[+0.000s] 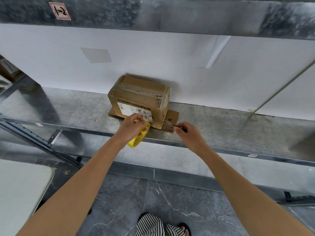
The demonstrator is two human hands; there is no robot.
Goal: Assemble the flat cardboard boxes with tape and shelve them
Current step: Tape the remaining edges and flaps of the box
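1. While I watch through the head camera, the cardboard box (141, 96) stands on the metal shelf (221, 126), about midway along it. Its back is against the white wall panel (170, 57), and its bottom flap (172, 117) lies flat toward the shelf's front edge.
2. The left hand (131, 128) holds the yellow tape roll (139, 140) just over the shelf's front edge. Its fingers are curled through the roll's core, and the thumb and forefinger reach up to the box's white label (133, 110).
3. The right hand (189, 136) sits near the front edge, beside that flap. Its fingers are closed narrow, pinching a thin strip (167, 123) that runs to the box's lower right corner. It looks like tape, though I cannot be sure.
4. Clear tape already crosses the box's top.
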